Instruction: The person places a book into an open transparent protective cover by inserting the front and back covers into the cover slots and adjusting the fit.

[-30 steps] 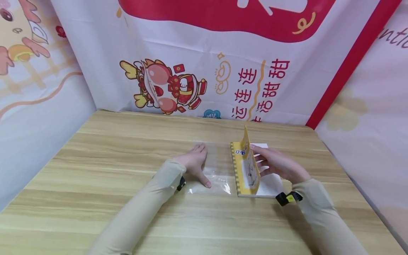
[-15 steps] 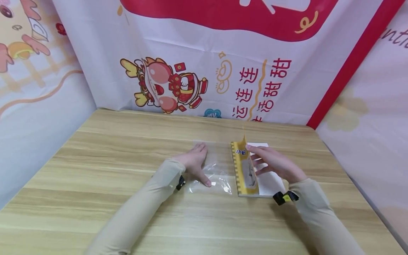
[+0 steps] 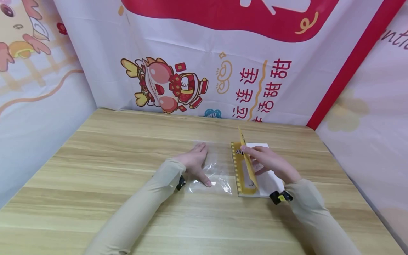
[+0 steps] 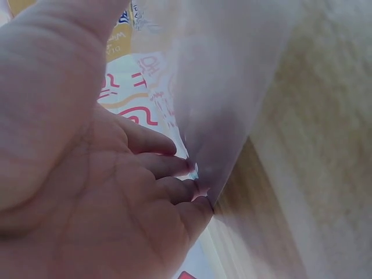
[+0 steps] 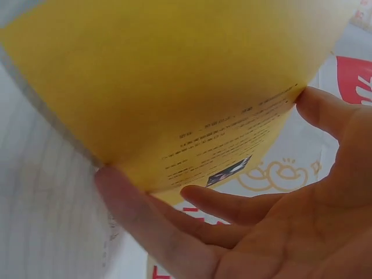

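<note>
A yellow-covered book (image 3: 248, 177) lies right of centre on the wooden table, its spine edge to the left. The front cover stands half raised, leaning left over white pages (image 3: 269, 184). My right hand (image 3: 271, 161) holds this cover (image 5: 174, 87) by its free edge, thumb at one side and fingers against the inner face, which bears small print and a little picture. Left of the book lies a clear plastic sleeve (image 3: 220, 177). On it rests my left hand (image 3: 194, 161), fingers straight and thumb spread; its palm also shows in the left wrist view.
The wooden table (image 3: 111, 159) stretches out around both hands. Behind it hangs a white and red printed cloth (image 3: 191, 39) with a cartoon figure. More printed cloth (image 3: 376, 134) closes off the right side, and pale cloth (image 3: 41, 106) the left.
My right hand has moved left, swinging the book's cover from leaning right to leaning left and baring more of the white pages. The left hand has stayed on the plastic sleeve.
</note>
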The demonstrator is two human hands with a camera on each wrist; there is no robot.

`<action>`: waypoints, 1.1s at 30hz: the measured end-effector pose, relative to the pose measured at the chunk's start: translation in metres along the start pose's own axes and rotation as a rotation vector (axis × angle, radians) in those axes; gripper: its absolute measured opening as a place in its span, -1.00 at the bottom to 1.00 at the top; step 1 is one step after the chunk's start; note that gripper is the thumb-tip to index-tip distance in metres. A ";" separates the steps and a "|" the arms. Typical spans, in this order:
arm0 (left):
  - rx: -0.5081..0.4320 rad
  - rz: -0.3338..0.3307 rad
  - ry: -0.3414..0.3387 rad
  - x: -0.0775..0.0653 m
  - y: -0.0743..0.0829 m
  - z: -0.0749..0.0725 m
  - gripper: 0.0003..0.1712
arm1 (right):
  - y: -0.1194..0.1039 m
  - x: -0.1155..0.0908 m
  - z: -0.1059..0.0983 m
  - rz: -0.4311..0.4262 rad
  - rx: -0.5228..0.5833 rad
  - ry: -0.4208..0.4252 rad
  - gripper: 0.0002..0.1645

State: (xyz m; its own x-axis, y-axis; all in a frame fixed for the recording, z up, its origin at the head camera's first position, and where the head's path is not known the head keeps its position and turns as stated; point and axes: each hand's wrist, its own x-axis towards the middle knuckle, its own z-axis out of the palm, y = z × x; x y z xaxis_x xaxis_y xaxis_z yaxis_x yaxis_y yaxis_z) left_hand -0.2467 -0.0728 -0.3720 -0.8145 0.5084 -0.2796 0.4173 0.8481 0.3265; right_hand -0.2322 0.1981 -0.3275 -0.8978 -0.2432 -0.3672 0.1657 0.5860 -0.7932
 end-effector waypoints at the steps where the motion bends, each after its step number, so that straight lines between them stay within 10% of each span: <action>1: 0.000 0.000 0.000 0.000 0.000 0.000 0.66 | -0.001 0.000 0.001 -0.005 -0.019 0.000 0.00; 33: -0.039 0.011 0.007 0.001 -0.002 0.000 0.64 | -0.009 0.004 0.013 0.036 -0.293 0.076 0.16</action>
State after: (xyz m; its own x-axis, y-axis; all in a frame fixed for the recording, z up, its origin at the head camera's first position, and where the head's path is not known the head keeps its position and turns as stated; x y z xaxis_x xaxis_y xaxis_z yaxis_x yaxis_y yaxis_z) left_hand -0.2485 -0.0742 -0.3732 -0.8129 0.5162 -0.2696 0.4101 0.8362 0.3642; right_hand -0.2316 0.1821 -0.3282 -0.9233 -0.1659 -0.3465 0.0833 0.7940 -0.6022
